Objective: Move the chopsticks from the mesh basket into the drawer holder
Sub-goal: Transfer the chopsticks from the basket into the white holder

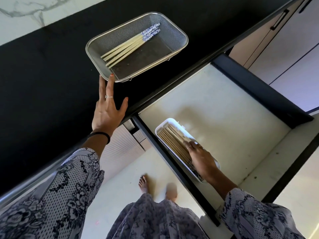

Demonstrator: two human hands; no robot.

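Note:
A steel mesh basket point(179, 37) sits on the black counter and holds several pale chopsticks point(127, 47) with blue-and-white patterned tops. My left hand point(107, 109) stretches out flat over the counter, fingers apart, fingertips touching the basket's near corner. Below, in the pulled-out drawer, a white holder point(164, 125) contains several wooden chopsticks point(172, 140). My right hand point(200, 157) rests palm down on those chopsticks, covering the holder's near half.
The black countertop point(43, 83) runs to the left, with a marbled wall behind it. The drawer point(224, 100) has a pale floor and dark rails. Closed cabinet fronts stand at the right. My bare feet are on the floor below.

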